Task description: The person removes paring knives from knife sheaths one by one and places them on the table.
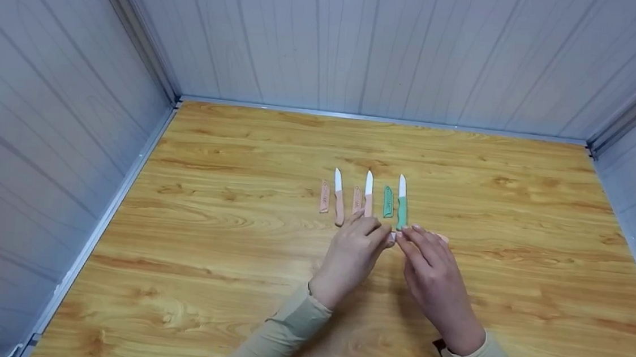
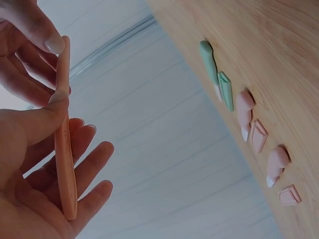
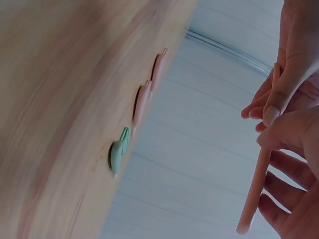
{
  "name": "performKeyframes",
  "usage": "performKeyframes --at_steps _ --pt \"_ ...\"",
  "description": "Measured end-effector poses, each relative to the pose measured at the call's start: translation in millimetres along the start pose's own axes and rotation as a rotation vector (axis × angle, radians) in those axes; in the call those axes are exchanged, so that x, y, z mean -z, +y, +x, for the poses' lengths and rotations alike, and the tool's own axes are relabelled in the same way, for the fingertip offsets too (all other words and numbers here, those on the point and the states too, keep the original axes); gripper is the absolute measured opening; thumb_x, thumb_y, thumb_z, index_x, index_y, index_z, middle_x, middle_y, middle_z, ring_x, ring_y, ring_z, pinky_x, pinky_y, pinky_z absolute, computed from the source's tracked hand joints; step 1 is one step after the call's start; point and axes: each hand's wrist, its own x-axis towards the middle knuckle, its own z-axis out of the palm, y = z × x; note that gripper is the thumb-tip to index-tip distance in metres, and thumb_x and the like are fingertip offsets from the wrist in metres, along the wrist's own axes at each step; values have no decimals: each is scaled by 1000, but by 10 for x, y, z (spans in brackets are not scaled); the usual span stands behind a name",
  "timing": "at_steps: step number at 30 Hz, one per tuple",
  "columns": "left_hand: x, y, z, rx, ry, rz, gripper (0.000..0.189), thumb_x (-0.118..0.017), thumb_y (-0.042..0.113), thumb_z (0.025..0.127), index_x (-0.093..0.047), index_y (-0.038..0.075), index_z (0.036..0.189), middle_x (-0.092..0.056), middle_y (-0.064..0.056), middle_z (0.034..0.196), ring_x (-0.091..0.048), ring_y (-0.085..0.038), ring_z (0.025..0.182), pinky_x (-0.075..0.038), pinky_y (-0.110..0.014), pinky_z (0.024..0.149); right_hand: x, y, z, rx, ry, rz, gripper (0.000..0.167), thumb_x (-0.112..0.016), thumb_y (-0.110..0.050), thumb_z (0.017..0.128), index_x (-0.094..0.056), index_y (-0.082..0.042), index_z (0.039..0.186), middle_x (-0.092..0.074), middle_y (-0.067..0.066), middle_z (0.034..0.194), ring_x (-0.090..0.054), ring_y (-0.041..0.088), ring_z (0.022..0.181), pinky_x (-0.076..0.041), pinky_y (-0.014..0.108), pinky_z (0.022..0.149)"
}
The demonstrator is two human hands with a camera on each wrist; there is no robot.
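Note:
My left hand [image 1: 350, 255] pinches a pink knife sheath [image 2: 66, 174] between thumb and fingers, the other fingers spread behind it. My right hand [image 1: 434, 273] grips a pink paring knife [image 3: 253, 196] by its handle. Sheath and knife lie end to end in one line, the fingertips of both hands meeting where they join. A sliver of white blade [image 1: 392, 237] shows between the hands in the head view. The handle's end [image 1: 444, 239] sticks out past my right fingers. Most of the sheath is hidden under my left hand there.
Beyond the hands, a row lies on the wooden table [image 1: 202, 283]: a pink sheath [image 1: 324, 197], a pink knife [image 1: 339, 203], a second pink sheath [image 1: 357, 197], a second pink knife [image 1: 368, 199], a green sheath [image 1: 388, 202] and a green knife [image 1: 402, 208]. Pale panel walls [image 1: 340, 44] enclose the table.

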Motion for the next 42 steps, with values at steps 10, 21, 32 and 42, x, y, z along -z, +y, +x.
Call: performKeyframes --at_steps 10,21,32,42 --pt "11 22 -11 11 59 -28 19 -62 23 94 -71 7 100 -61 -1 92 -59 -15 90 -40 -40 102 -31 -28 63 -6 60 11 34 -53 0 86 -65 0 118 -58 16 123 -52 33 115 -37 46 100" --pt "62 9 -5 -9 105 -49 17 -63 20 93 -70 7 103 -61 -1 94 -58 -18 92 -39 -38 100 -9 -76 161 -55 82 28 33 -62 6 81 -68 -1 113 -59 14 116 -55 30 105 -40 44 90" --pt "100 -10 48 -74 162 39 17 -64 19 92 -72 12 106 -62 -1 94 -60 -15 94 -39 -38 103 30 -93 238 -93 116 13 35 -69 8 77 -68 -1 111 -60 13 109 -55 29 98 -40 44 87" --pt "129 -50 103 -123 213 21 16 -67 17 90 -74 12 103 -66 -3 100 -60 -20 108 -37 -39 105 42 -100 337 -100 189 20 24 -69 10 78 -70 1 101 -62 11 100 -56 30 90 -41 41 79"
